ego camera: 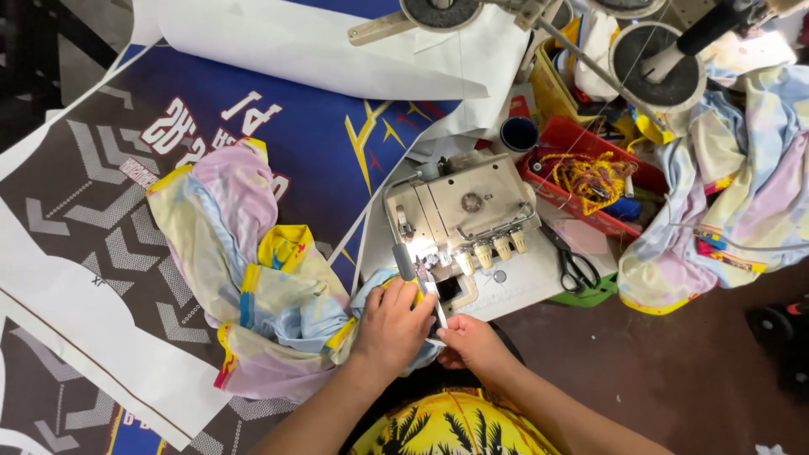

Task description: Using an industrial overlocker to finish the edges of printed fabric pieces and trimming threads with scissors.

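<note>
— Where are the 2 hands?
— Left hand (393,327) presses flat on the pastel pink, yellow and blue fabric (253,286) at the cream overlock sewing machine (459,223); right hand (468,341) pinches its edge by the needle.

Brown worktable (674,371), covered at left by printed blue and grey banner sheets (101,211), pastel garment (253,278) heaped on them, cream overlock machine (463,219) at centre, scissors (575,265) beside it, red tray (590,181) of yellow cord, second pastel fabric pile (733,202) at right
</note>
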